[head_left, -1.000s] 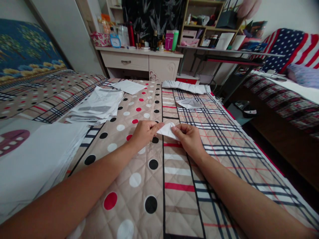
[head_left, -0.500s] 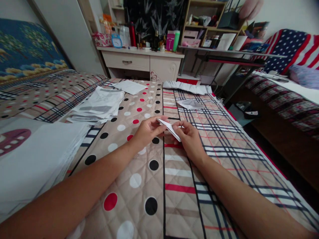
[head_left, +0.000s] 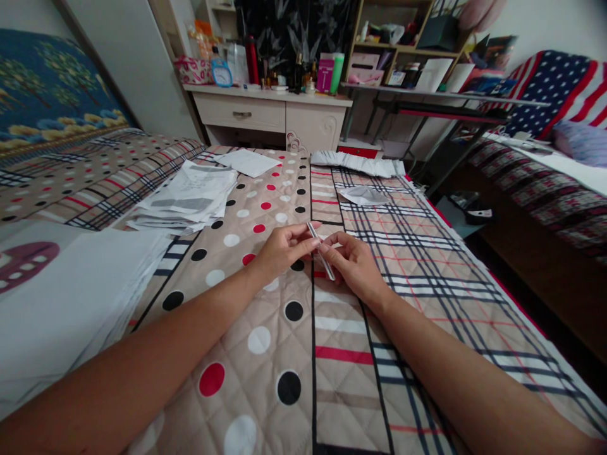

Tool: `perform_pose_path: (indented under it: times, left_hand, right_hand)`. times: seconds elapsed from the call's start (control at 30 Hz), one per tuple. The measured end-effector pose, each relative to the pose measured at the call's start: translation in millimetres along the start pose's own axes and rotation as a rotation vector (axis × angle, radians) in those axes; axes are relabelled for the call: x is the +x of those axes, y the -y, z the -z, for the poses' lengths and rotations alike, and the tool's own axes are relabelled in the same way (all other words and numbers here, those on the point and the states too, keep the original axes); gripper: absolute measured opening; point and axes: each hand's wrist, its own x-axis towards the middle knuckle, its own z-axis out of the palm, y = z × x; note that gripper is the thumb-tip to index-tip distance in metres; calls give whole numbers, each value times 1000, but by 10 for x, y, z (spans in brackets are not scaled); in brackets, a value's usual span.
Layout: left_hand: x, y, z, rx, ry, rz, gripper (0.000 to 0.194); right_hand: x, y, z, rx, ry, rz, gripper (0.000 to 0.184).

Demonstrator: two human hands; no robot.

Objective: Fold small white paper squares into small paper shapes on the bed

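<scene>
Between my hands, above the quilted bedspread, is a narrow piece of folded white paper point(head_left: 327, 268), seen nearly edge-on. My left hand point(head_left: 284, 248) pinches its far end between thumb and fingers. My right hand point(head_left: 353, 258) grips it lower down, thumb on top and fingers curled beneath, partly hidden. Beyond my right hand lies a loose creased paper point(head_left: 364, 196). Farther back, a row of folded papers point(head_left: 358, 163) stretches across the bedspread. To the left are a stack of printed sheets point(head_left: 187, 196) and a single white sheet point(head_left: 249, 162).
A large stack of white paper point(head_left: 90, 297) with a purple print fills the near left. The bedspread point(head_left: 256, 392) has dots and plaid. Past its far edge stand a white dresser point(head_left: 239, 114) holding bottles and a clock, and a desk point(head_left: 446, 95). Another bed point(head_left: 545, 208) is at right.
The folded paper has turned in my fingers, from showing a slim white face to nearly edge-on. Both hands remain closed on it in almost the same place.
</scene>
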Motion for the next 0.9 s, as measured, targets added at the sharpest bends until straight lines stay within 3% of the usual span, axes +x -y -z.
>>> perform_pose_path:
  times: [0.17,0.23,0.33,0.43,0.53,0.67,0.9]
  left_hand:
    - [25,61,-1,79,34,-42,49]
    - [33,94,-13,165,-11,-98,57]
    - [10,101,-33,395,-99,-292,68]
    - [-60,28,-49,695,-84,-505,56]
    - [-129,-66,-62,997,-16,-613,43]
    - [-159,-107,-79,1216,-27,-687,38]
    - [-158,-87,-90,1272,-78,-661,30]
  right_hand:
    - [15,-22,-5,-156,-24,17,23]
    - [24,-31,-10,-200,-51,6,20]
    - [32,-37,-15,-220,-130,-32,17]
    - [31,-29,-14,-263,-193,-30,17]
    - [29,-24,-9,-308,-218,12,18]
    - [31,-54,3,-389,-235,117,18]
    - [-10,-62,12,-404,-315,224,20]
